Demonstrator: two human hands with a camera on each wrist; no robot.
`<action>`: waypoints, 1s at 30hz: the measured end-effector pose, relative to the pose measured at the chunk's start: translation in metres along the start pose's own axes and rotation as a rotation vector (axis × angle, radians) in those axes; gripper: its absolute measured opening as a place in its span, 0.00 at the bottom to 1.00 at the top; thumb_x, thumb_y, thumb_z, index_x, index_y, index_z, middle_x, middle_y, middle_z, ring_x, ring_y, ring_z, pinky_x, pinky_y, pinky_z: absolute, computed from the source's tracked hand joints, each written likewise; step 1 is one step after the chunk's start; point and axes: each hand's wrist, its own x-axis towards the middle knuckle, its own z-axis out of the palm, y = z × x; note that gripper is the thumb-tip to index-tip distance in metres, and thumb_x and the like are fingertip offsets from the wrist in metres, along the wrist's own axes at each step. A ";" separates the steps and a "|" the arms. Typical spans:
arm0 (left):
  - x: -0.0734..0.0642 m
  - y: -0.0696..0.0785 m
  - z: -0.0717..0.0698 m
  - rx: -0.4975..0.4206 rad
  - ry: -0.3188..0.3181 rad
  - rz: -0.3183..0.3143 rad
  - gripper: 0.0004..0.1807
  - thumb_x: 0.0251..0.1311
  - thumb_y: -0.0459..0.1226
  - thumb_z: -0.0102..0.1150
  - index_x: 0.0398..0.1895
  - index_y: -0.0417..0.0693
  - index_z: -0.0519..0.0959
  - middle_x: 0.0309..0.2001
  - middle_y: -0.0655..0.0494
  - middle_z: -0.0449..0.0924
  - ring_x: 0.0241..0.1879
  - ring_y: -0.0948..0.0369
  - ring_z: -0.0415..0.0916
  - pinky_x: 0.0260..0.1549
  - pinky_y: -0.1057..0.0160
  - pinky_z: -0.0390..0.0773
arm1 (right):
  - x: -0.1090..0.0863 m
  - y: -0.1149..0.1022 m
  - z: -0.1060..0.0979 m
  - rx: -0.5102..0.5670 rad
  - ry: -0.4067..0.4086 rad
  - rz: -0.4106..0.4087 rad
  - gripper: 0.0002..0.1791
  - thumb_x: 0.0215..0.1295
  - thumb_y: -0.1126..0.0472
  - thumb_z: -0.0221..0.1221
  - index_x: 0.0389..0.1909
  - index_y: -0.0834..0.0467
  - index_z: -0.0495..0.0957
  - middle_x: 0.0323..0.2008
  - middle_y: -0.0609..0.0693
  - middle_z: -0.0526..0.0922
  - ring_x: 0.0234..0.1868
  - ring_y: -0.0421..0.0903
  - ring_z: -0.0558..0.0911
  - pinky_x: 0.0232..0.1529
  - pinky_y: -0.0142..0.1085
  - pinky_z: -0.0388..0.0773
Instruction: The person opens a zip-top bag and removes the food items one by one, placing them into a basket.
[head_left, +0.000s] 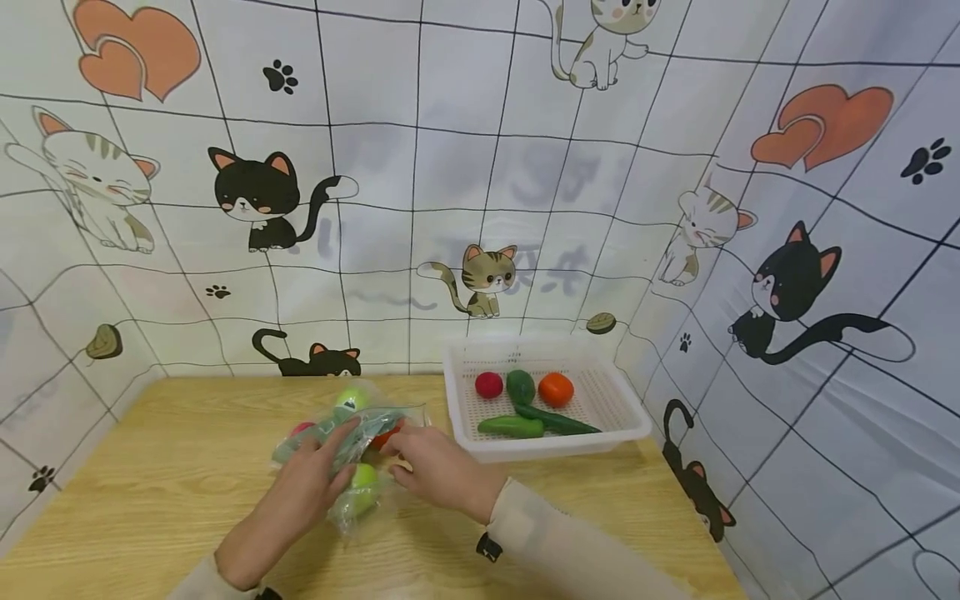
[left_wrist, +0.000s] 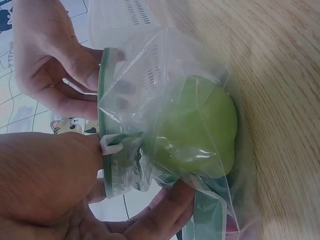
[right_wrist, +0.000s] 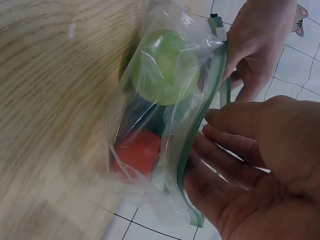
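Observation:
A clear zip bag (head_left: 345, 450) with a green closure strip (left_wrist: 104, 85) lies on the table. Through its plastic show a rounded, lobed light green fruit (left_wrist: 195, 127), another light green one (head_left: 351, 400) at the far end, and a red tomato-like piece (right_wrist: 137, 151). My left hand (head_left: 311, 479) grips the bag near its mouth, fingers bent around the folded plastic. On the opposite side, my right hand (head_left: 442, 467) holds the mouth edge, its fingertips (right_wrist: 192, 175) behind the strip. Something pinkish red (head_left: 302, 427) peeks out at the bag's left.
Right of the bag stands a white perforated basket (head_left: 637, 417). In it lie a red round piece (head_left: 489, 385), a dark green oval one (head_left: 520, 387), an orange-red tomato (head_left: 556, 389) and two long green vegetables (head_left: 512, 427). A cat-print curtain (head_left: 465, 183) surrounds the wooden table (head_left: 172, 467).

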 end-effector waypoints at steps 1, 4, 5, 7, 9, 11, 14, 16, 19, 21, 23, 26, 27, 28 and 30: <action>0.000 0.000 0.000 -0.001 -0.006 -0.002 0.39 0.75 0.36 0.77 0.87 0.49 0.74 0.57 0.24 0.84 0.44 0.46 0.86 0.39 0.42 0.91 | 0.000 0.000 0.002 0.001 0.001 0.008 0.14 0.82 0.59 0.73 0.62 0.57 0.91 0.59 0.49 0.95 0.54 0.41 0.95 0.52 0.23 0.87; 0.001 0.000 0.001 -0.007 -0.026 -0.010 0.39 0.76 0.36 0.76 0.88 0.50 0.73 0.55 0.26 0.84 0.42 0.49 0.84 0.37 0.45 0.89 | 0.000 0.000 0.008 0.010 -0.005 0.027 0.16 0.82 0.56 0.73 0.64 0.55 0.90 0.61 0.47 0.95 0.55 0.39 0.94 0.53 0.24 0.87; 0.001 0.000 0.001 -0.008 -0.030 -0.012 0.39 0.77 0.36 0.76 0.88 0.50 0.73 0.54 0.27 0.84 0.41 0.50 0.84 0.36 0.46 0.89 | 0.000 0.000 0.010 0.017 -0.008 0.035 0.17 0.82 0.55 0.73 0.65 0.55 0.90 0.61 0.46 0.94 0.55 0.38 0.93 0.53 0.24 0.87; 0.001 0.000 0.001 -0.008 -0.035 -0.013 0.39 0.77 0.36 0.75 0.88 0.50 0.73 0.52 0.28 0.84 0.40 0.51 0.83 0.35 0.48 0.87 | 0.001 -0.001 0.013 0.025 -0.012 0.037 0.18 0.82 0.54 0.73 0.65 0.55 0.89 0.62 0.47 0.94 0.54 0.36 0.92 0.52 0.24 0.86; 0.001 0.000 0.002 -0.007 -0.037 -0.012 0.39 0.77 0.36 0.75 0.88 0.50 0.73 0.51 0.29 0.85 0.39 0.51 0.82 0.34 0.48 0.87 | 0.002 -0.001 0.016 0.033 -0.014 0.037 0.19 0.82 0.53 0.73 0.66 0.56 0.89 0.62 0.47 0.94 0.54 0.35 0.91 0.52 0.24 0.86; 0.001 0.000 0.003 -0.005 -0.033 -0.008 0.39 0.77 0.36 0.75 0.88 0.50 0.73 0.51 0.29 0.86 0.40 0.50 0.83 0.35 0.47 0.87 | 0.003 -0.001 0.018 0.044 -0.014 0.041 0.20 0.81 0.51 0.74 0.66 0.56 0.88 0.62 0.48 0.94 0.52 0.34 0.91 0.50 0.23 0.85; 0.001 0.000 0.004 -0.006 -0.022 0.001 0.39 0.76 0.35 0.75 0.87 0.50 0.73 0.50 0.28 0.86 0.41 0.48 0.85 0.36 0.45 0.88 | 0.006 -0.002 0.022 0.053 -0.024 0.049 0.23 0.81 0.48 0.75 0.67 0.56 0.88 0.64 0.48 0.93 0.53 0.34 0.91 0.51 0.23 0.86; 0.000 -0.001 0.005 -0.005 -0.011 0.011 0.39 0.76 0.35 0.75 0.87 0.49 0.73 0.47 0.30 0.88 0.40 0.48 0.85 0.36 0.44 0.88 | 0.007 -0.004 0.024 0.058 -0.038 0.058 0.25 0.80 0.46 0.75 0.68 0.55 0.88 0.66 0.48 0.92 0.55 0.35 0.91 0.52 0.24 0.86; 0.001 0.000 0.006 -0.002 -0.004 0.028 0.39 0.75 0.34 0.75 0.86 0.48 0.73 0.40 0.36 0.88 0.37 0.51 0.83 0.34 0.47 0.86 | 0.009 -0.006 0.026 0.055 -0.056 0.072 0.27 0.80 0.43 0.75 0.69 0.55 0.88 0.66 0.48 0.92 0.57 0.35 0.90 0.54 0.26 0.87; 0.001 0.000 0.007 0.000 -0.009 0.032 0.39 0.75 0.33 0.74 0.87 0.47 0.73 0.36 0.42 0.86 0.35 0.54 0.80 0.33 0.49 0.84 | 0.010 -0.007 0.028 0.055 -0.066 0.075 0.27 0.80 0.43 0.75 0.69 0.55 0.88 0.65 0.47 0.93 0.54 0.33 0.88 0.52 0.25 0.86; 0.002 0.001 0.006 0.005 -0.021 0.028 0.39 0.76 0.33 0.74 0.87 0.47 0.73 0.32 0.47 0.83 0.34 0.55 0.78 0.33 0.50 0.82 | 0.012 -0.007 0.030 0.059 -0.073 0.075 0.27 0.79 0.44 0.76 0.69 0.55 0.88 0.62 0.47 0.93 0.49 0.31 0.85 0.47 0.24 0.83; 0.002 0.002 0.006 0.014 -0.032 0.022 0.39 0.76 0.33 0.73 0.88 0.46 0.72 0.30 0.51 0.80 0.34 0.56 0.76 0.34 0.51 0.81 | 0.014 -0.007 0.034 0.062 -0.084 0.068 0.27 0.78 0.45 0.77 0.68 0.55 0.88 0.56 0.46 0.92 0.42 0.31 0.79 0.41 0.22 0.78; 0.003 0.003 0.006 0.017 -0.032 0.024 0.39 0.76 0.33 0.73 0.87 0.45 0.72 0.29 0.51 0.80 0.34 0.56 0.77 0.34 0.50 0.81 | 0.015 -0.008 0.035 0.057 -0.083 0.063 0.27 0.77 0.45 0.77 0.68 0.55 0.88 0.55 0.45 0.92 0.41 0.31 0.78 0.41 0.23 0.77; 0.003 0.003 0.006 0.019 -0.029 0.027 0.39 0.76 0.33 0.73 0.87 0.45 0.72 0.30 0.51 0.80 0.34 0.55 0.77 0.34 0.50 0.81 | 0.016 -0.008 0.036 0.055 -0.083 0.062 0.27 0.77 0.45 0.78 0.68 0.54 0.87 0.55 0.45 0.92 0.42 0.30 0.78 0.41 0.22 0.76; 0.005 0.003 0.006 0.022 -0.023 0.033 0.39 0.76 0.34 0.74 0.87 0.45 0.72 0.31 0.49 0.82 0.35 0.54 0.80 0.35 0.48 0.82 | 0.017 -0.009 0.038 0.043 -0.080 0.058 0.28 0.76 0.44 0.78 0.69 0.53 0.87 0.57 0.44 0.91 0.44 0.30 0.79 0.43 0.22 0.77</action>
